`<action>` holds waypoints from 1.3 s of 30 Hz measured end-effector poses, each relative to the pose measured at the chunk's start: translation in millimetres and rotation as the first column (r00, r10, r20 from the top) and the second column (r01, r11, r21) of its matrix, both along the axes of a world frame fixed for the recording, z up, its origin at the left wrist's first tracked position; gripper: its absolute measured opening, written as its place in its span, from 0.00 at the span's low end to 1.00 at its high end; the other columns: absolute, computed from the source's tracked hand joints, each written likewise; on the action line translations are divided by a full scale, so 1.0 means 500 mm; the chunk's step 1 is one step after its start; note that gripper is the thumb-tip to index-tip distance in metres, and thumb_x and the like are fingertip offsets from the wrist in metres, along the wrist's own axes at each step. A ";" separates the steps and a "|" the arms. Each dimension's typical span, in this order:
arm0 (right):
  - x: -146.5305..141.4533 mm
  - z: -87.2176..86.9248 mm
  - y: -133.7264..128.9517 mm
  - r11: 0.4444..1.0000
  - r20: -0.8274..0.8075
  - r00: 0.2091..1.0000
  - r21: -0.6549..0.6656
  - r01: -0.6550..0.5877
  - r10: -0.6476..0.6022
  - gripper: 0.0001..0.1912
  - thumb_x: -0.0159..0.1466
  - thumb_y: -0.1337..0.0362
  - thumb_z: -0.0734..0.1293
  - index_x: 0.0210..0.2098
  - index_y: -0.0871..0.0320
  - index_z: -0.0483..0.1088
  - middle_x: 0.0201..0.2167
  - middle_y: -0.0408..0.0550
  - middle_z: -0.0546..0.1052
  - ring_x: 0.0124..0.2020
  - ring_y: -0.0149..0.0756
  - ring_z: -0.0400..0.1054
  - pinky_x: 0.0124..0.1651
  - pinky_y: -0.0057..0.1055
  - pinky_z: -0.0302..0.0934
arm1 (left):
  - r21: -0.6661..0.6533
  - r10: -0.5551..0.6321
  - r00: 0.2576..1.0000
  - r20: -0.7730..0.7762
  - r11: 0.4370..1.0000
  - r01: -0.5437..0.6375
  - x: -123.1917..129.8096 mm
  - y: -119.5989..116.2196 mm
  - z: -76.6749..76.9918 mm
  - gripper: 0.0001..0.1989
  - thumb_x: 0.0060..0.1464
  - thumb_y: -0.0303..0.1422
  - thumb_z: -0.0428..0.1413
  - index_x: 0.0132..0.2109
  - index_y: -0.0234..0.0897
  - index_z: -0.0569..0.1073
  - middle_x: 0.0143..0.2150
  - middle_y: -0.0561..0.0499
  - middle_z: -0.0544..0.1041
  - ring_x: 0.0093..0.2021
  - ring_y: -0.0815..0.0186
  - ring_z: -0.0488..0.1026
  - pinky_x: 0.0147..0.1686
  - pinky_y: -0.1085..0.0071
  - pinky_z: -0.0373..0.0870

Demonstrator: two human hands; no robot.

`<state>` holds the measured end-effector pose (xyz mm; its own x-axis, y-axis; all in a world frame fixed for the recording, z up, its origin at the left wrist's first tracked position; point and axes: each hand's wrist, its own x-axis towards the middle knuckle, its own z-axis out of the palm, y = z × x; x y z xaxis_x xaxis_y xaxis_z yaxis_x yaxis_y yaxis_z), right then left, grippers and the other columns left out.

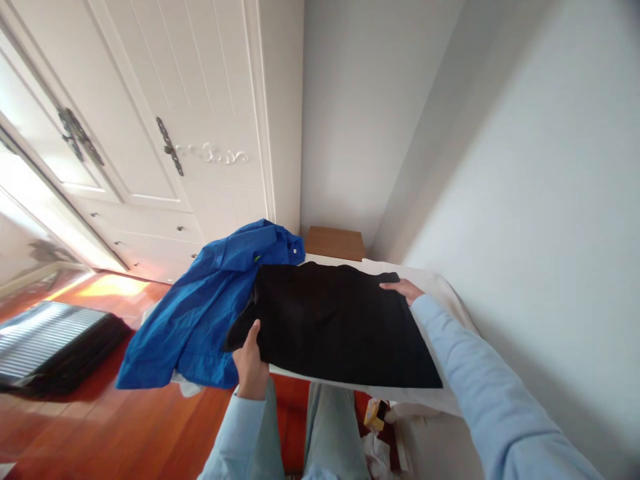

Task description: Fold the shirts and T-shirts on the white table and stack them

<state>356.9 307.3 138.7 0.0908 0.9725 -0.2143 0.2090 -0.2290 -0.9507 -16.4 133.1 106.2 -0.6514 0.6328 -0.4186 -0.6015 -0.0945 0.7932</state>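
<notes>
A black cloth garment [340, 327] is spread over a white-covered surface [445, 287]. My left hand [251, 363] grips its lower left edge, thumb on top and the other fingers hidden beneath the cloth. At the garment's upper right corner, my right hand [404, 289] holds the edge between thumb and fingers. A blue garment [200, 300] lies to the left, partly under the black one and hanging over the surface's left end.
A white wardrobe [210, 87] with dark handles stands behind at the left. Beyond the surface is a brown wooden box [336, 243]. A dark ridged suitcase [60, 340] lies on the red wooden floor [165, 427]. A grey wall [540, 200] borders the right side.
</notes>
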 end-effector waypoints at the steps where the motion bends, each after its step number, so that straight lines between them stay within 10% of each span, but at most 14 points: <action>1: -0.004 0.002 0.005 1.000 0.077 0.997 0.026 0.006 -0.008 0.06 0.46 0.72 0.76 0.21 0.60 0.75 0.23 0.52 0.80 0.32 0.48 0.77 0.43 0.44 0.70 | -0.021 0.041 0.999 0.025 0.999 -0.041 -0.001 0.006 0.001 0.17 0.52 0.27 0.64 0.50 0.38 0.75 0.51 0.47 0.80 0.50 0.60 0.79 0.53 0.64 0.76; 5: -0.018 0.043 -0.001 0.988 0.362 0.932 0.149 -0.038 -0.019 0.06 0.51 0.73 0.72 0.25 0.56 0.78 0.29 0.48 0.82 0.45 0.49 0.76 0.54 0.40 0.64 | -0.003 0.108 0.993 0.039 0.994 -0.108 -0.001 0.020 0.021 0.13 0.54 0.22 0.60 0.46 0.39 0.77 0.44 0.50 0.82 0.46 0.62 0.80 0.55 0.62 0.74; 9: -0.028 0.125 -0.056 0.889 0.765 0.643 0.320 -0.328 -0.038 0.14 0.60 0.70 0.66 0.42 0.53 0.81 0.40 0.51 0.84 0.47 0.47 0.76 0.49 0.33 0.64 | 0.075 0.076 0.997 0.014 0.994 -0.077 0.017 0.026 0.066 0.12 0.55 0.24 0.60 0.46 0.40 0.78 0.44 0.51 0.82 0.46 0.62 0.80 0.56 0.61 0.74; 16: 0.010 0.254 -0.205 0.845 0.852 0.484 0.399 -0.355 -0.199 0.21 0.59 0.71 0.62 0.47 0.52 0.79 0.41 0.51 0.84 0.44 0.50 0.78 0.44 0.35 0.66 | 0.109 -0.058 0.995 0.086 0.993 0.048 0.068 0.030 0.153 0.09 0.56 0.23 0.59 0.43 0.36 0.78 0.42 0.48 0.83 0.45 0.59 0.81 0.55 0.58 0.75; 28: 0.137 0.361 -0.540 0.886 0.760 0.454 0.405 0.227 -0.464 0.17 0.56 0.48 0.65 0.37 0.51 0.78 0.26 0.49 0.80 0.29 0.48 0.75 0.28 0.38 0.62 | 0.168 -0.479 0.869 0.123 0.873 0.457 0.213 0.028 0.195 0.06 0.57 0.23 0.58 0.41 0.33 0.79 0.44 0.42 0.82 0.47 0.57 0.80 0.55 0.60 0.74; 35: 0.168 0.424 -0.544 0.799 0.701 0.396 0.458 0.389 -0.594 0.14 0.55 0.48 0.65 0.31 0.49 0.74 0.26 0.52 0.78 0.35 0.54 0.73 0.34 0.43 0.62 | 0.293 -0.647 0.752 0.126 0.748 0.595 0.311 0.183 0.268 0.04 0.53 0.21 0.60 0.37 0.30 0.77 0.37 0.43 0.81 0.40 0.57 0.80 0.48 0.59 0.77; 39: 0.170 0.481 -0.535 0.612 0.533 0.307 0.632 0.475 -0.789 0.15 0.55 0.51 0.67 0.37 0.51 0.77 0.32 0.54 0.79 0.42 0.57 0.74 0.39 0.46 0.64 | 0.402 -0.723 0.688 0.057 0.648 0.647 0.394 0.342 0.361 0.04 0.53 0.21 0.59 0.38 0.29 0.76 0.33 0.45 0.79 0.35 0.61 0.79 0.46 0.62 0.77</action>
